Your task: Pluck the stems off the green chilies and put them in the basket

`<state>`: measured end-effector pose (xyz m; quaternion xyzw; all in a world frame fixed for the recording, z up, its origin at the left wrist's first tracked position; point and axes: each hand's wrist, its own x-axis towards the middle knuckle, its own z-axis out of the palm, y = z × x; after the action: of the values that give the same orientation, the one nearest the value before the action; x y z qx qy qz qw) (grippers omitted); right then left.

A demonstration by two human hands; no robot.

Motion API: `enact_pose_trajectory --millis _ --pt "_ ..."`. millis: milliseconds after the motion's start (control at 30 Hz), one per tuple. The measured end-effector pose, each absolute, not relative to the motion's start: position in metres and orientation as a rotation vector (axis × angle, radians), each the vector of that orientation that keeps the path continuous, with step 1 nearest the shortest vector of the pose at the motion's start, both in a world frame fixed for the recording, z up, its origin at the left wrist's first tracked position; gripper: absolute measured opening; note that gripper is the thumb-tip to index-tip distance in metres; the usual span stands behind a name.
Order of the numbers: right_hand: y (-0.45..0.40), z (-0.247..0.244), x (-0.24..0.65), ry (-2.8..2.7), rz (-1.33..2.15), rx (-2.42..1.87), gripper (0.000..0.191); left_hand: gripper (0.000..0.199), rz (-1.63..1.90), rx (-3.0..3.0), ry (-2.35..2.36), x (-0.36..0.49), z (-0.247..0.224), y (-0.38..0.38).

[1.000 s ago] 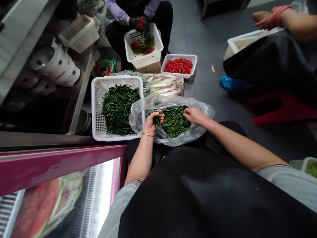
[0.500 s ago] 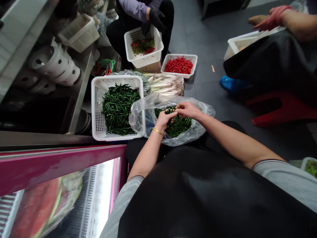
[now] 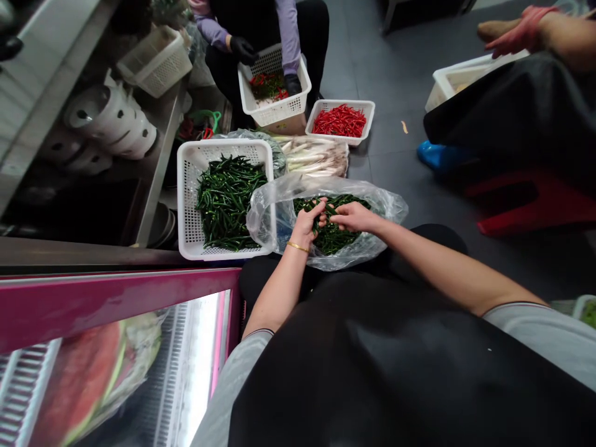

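Over the mouth of a clear plastic bag (image 3: 388, 208), my left hand (image 3: 306, 225) is closed round several green chili peppers (image 3: 321, 217). My right hand (image 3: 357, 217) is just to its right, fingertips pinched together; what they hold is too small to make out. More loose green chili peppers (image 3: 333, 239) lie inside the bag beneath both hands. To the left, a white perforated basket (image 3: 187, 205) holds a heap of green chili peppers (image 3: 230, 202), and the bag's edge overlaps its right side.
Beyond the bag lie scallions (image 3: 316, 155) and a white basket (image 3: 369, 118) of red chilies (image 3: 339, 121). A co-worker's gloved hand (image 3: 292, 84) reaches into another basket (image 3: 274, 113). On the right sits a second person beside a red stool (image 3: 507, 220). A pink-framed cooler (image 3: 116, 301) stands left.
My right hand has drawn slightly away from my left, opening a small gap between them. The co-worker's hand has lowered into the basket. The whole view has shifted a little.
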<state>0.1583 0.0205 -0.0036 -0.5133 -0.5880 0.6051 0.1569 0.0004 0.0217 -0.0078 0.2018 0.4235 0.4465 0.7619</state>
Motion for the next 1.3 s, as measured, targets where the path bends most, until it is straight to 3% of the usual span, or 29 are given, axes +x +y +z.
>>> enact_pose_trajectory --millis 167,333,567,733,967,1167,1300 --pt "0.015 0.013 0.165 -1.821 1.567 -1.606 0.036 0.026 1.028 0.535 0.965 0.012 0.010 0.022" --pt "-0.009 0.027 0.156 -2.320 1.000 -1.560 0.045 0.019 1.079 0.372 1.040 0.014 0.011 0.020" --pt "-0.005 -0.001 0.171 -2.930 0.446 -1.572 0.029 0.016 1.021 0.151 0.970 -0.030 0.007 0.022" --pt "0.007 -0.024 0.167 -2.925 0.544 -1.606 0.024 0.013 0.986 0.205 1.014 -0.040 0.002 0.017" --pt "0.040 0.013 0.170 -2.167 1.120 -1.584 0.027 0.018 0.997 0.613 1.019 0.001 -0.012 0.016" --pt "0.036 -0.002 0.165 -2.366 0.520 -1.784 0.033 0.024 0.955 0.695 1.122 0.009 -0.009 0.016" --pt "0.030 -0.028 0.168 -2.607 0.615 -1.744 0.044 0.017 0.979 0.643 1.170 -0.017 -0.006 0.015"
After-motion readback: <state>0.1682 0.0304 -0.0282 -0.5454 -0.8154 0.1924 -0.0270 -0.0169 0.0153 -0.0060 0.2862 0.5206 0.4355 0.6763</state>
